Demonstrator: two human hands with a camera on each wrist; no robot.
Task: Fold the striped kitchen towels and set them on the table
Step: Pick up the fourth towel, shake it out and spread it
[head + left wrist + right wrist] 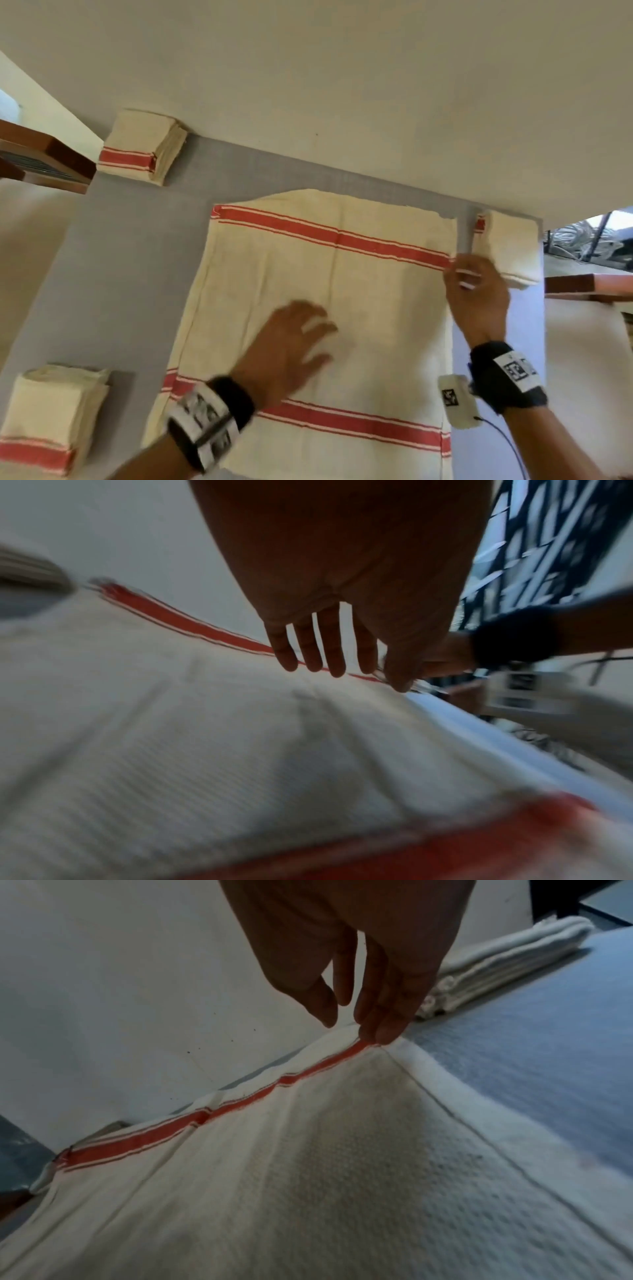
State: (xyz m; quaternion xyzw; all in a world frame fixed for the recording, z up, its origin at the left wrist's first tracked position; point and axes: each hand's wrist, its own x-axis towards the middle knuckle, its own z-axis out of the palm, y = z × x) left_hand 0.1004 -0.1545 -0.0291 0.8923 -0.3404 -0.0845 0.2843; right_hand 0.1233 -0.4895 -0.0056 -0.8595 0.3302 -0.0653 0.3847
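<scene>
The fingers (387, 1026) of the right hand (478, 301) were drawn together and pointed down, their tips touching the far right corner of the open towel (318, 308) where the red stripe (329, 236) met the hem. The thumb stood slightly apart from them; whether cloth was pinched between thumb and fingertips could not be told. The fingers (311, 647) of the left hand (291, 346) were straight and slightly spread, laid palm down over the middle of the same towel. In the left wrist view the picture was blurred, and whether the palm pressed the cloth or hovered just above it could not be told.

The open towel lay flat on the grey tabletop (130, 246), cream in colour, with one red stripe across its far end and a second red stripe (346, 425) across its near end. Its far edge lay close to the wall (342, 85).

Three stacks of folded towels stood on the tabletop around it: one stack (140, 147) at the far left against the wall, one stack (51, 414) at the near left, and one stack (507, 246) at the far right, just beside the right hand. A black wrist strap (507, 380) with a printed marker sat on the right wrist, and a similar strap (209, 418) sat on the left wrist.
</scene>
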